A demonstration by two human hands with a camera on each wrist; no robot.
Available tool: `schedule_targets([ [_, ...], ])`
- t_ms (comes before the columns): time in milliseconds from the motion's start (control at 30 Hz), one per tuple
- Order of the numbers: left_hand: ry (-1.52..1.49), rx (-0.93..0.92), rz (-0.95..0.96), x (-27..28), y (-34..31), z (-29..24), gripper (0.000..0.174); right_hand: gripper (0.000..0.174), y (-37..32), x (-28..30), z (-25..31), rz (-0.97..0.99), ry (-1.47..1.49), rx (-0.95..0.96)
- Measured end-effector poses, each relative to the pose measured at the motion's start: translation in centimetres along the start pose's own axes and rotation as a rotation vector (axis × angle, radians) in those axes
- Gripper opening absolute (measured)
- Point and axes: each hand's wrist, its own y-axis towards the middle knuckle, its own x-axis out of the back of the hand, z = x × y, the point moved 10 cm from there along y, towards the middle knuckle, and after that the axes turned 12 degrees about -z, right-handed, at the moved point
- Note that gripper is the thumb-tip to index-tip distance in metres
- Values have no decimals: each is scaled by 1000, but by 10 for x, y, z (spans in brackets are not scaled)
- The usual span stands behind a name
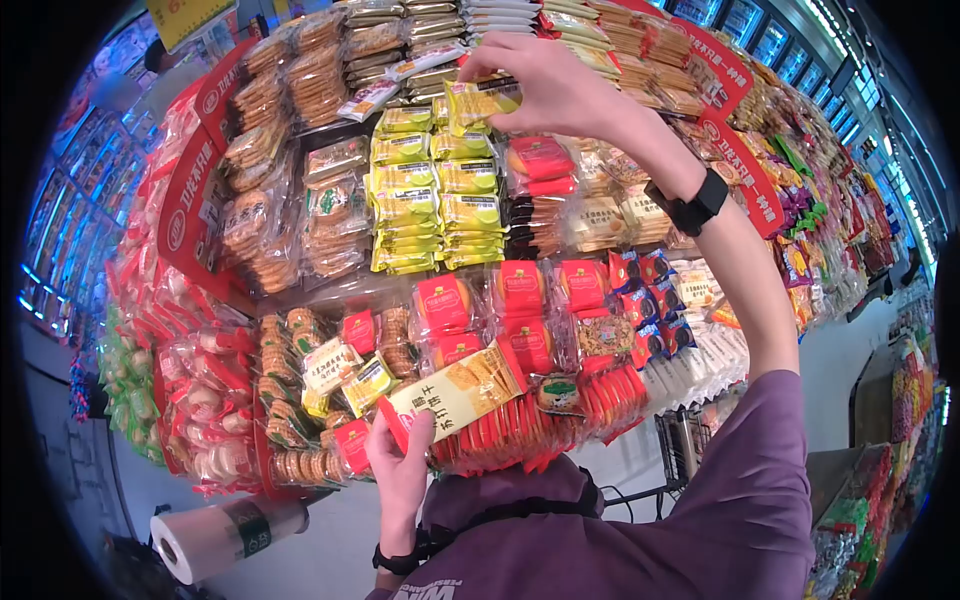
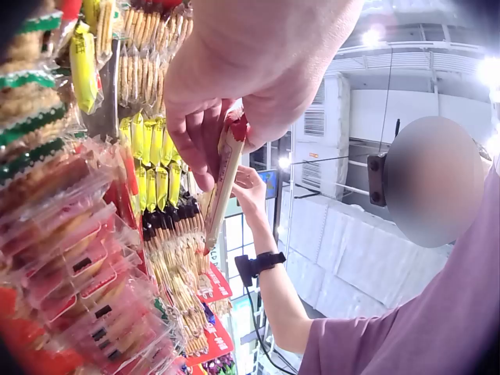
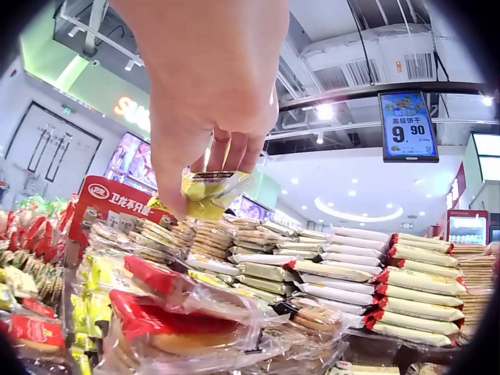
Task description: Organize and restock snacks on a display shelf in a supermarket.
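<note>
My left hand (image 1: 400,470) grips a long cream-and-red packet of crackers (image 1: 468,388) by its lower left end, thumb on the printed face. The left wrist view shows this packet (image 2: 224,180) edge-on between thumb and fingers. Farther back, my right hand (image 1: 560,95) pinches a small yellow packet of biscuits (image 1: 482,103) over stacks of similar yellow packets (image 1: 470,178). The right wrist view has that packet (image 3: 209,195) raised above the display, with fingers curled behind it.
Wrapped biscuits in stacks fill the tiered display, with red sign boards (image 1: 195,195) along its sides. A few loose packets (image 1: 370,383) lie on the round biscuits at front left. A plastic bag roll (image 1: 230,538) sits below, and a price screen (image 3: 408,126) hangs overhead.
</note>
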Motion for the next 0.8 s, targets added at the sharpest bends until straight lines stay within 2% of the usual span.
schedule_targets([
  [133,-7,-7,-5,-11,-3,-2,28,44,-2,3,13,2,19,55],
  [333,-35,22,4,-20,-6,-4,26,43,0,-1,24,38,116,-3],
  [533,-57,15,16,-15,-3,0,24,45,18,-36,24,193,-55,69],
  [767,-85,47,-20,5,0,3,23,46,38,-118,-6,748,-238,-23],
  [800,-90,61,-24,8,-1,5,22,44,35,-137,-15,729,-229,5],
])
